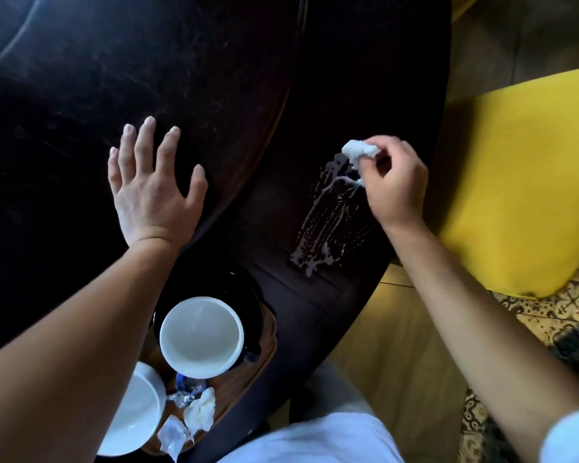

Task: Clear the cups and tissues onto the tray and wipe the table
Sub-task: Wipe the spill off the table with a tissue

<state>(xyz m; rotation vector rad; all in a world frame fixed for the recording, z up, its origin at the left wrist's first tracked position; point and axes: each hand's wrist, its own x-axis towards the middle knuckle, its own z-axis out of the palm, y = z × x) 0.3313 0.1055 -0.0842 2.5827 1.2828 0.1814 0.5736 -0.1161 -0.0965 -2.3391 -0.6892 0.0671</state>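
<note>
Cups (201,335) and tissues (201,409) sit on the tray (268,332); right hand (395,182) fingers pinch a tissue wad (360,151) over the wet, half-wiped table (214,78); left hand (151,185) fingers spread.

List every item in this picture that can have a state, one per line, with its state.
Left hand: open, flat on table.
Right hand: pinching tissue wad.
Spill: wet, streaked.
White cup: upright, empty.
Crumpled tissue: on wooden tray.

Wide bare dark counter (214,78) lies open ahead of the flat left hand (151,188), while the wet smear (335,215) streaks the right edge and the crowded wooden tray (268,342) blocks the near edge.
</note>
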